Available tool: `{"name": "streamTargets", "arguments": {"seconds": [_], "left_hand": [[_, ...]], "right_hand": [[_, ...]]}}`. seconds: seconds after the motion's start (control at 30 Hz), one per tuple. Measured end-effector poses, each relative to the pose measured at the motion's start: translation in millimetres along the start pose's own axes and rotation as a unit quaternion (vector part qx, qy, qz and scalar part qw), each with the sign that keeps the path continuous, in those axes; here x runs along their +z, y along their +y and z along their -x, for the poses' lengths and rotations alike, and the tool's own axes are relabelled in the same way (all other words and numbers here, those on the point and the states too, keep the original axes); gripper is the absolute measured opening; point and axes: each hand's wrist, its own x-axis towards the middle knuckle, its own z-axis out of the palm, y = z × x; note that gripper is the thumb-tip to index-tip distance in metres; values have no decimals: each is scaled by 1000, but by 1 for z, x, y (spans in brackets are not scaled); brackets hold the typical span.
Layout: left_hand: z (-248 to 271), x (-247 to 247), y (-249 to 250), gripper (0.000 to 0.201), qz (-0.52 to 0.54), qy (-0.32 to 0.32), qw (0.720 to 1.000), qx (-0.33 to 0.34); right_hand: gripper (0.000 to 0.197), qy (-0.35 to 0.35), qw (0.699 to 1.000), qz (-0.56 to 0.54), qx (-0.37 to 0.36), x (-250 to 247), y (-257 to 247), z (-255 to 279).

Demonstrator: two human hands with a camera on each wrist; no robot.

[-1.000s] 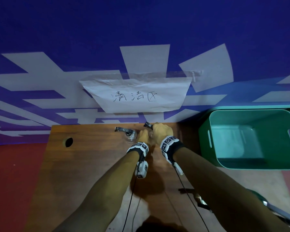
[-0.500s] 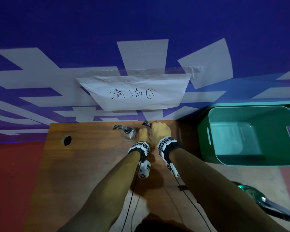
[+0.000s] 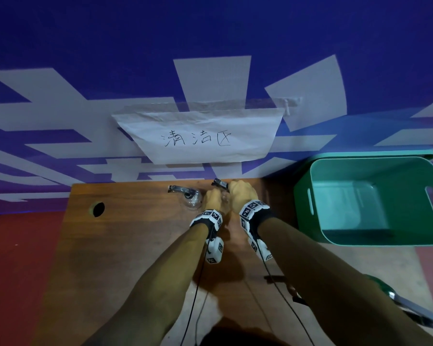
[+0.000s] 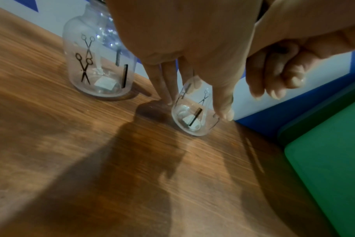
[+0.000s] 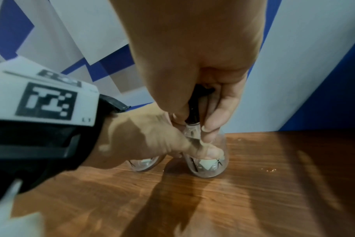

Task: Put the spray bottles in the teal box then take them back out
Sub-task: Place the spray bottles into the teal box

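Two clear spray bottles printed with black scissors stand at the far edge of the wooden table point(image 3: 125, 245). The left bottle point(image 3: 191, 199) point(image 4: 99, 64) stands free. Both hands hold the right bottle point(image 4: 195, 117) point(image 5: 207, 166). My left hand point(image 3: 214, 201) point(image 4: 192, 96) holds its body between thumb and fingers. My right hand point(image 3: 241, 194) point(image 5: 195, 118) grips its black neck from above, with the spray head point(image 3: 220, 184) sticking out to the left. The bottle's base is at the table top. The teal box point(image 3: 308, 208) stands empty to the right of the table.
The blue and white wall with a taped paper sign point(image 3: 200, 136) rises right behind the bottles. A round cable hole point(image 3: 98, 209) lies at the table's far left. A green thing with a shiny metal part point(image 3: 410, 305) shows at the lower right, beside my right forearm.
Both hands stay on the right bottle in the same place. Only the head camera has shifted a little.
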Motion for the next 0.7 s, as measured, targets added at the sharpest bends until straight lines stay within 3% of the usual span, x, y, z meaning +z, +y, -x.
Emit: {"name": "streamTargets", "arguments": {"seconds": [0.07, 0.5, 0.6, 0.7], "left_hand": [[1, 1, 1, 4, 12, 15, 1000, -5], [-2, 3, 1, 19, 58, 31, 998, -7], [-1, -1, 1, 7, 54, 3, 998, 9], [-1, 2, -11, 31, 33, -10, 999, 31]], "right_hand": [[18, 0, 1000, -4, -3, -3, 0, 0], [26, -13, 999, -24, -20, -6, 4, -5], [21, -25, 998, -51, -4, -4, 5, -5], [20, -19, 998, -56, -2, -1, 7, -6]]}}
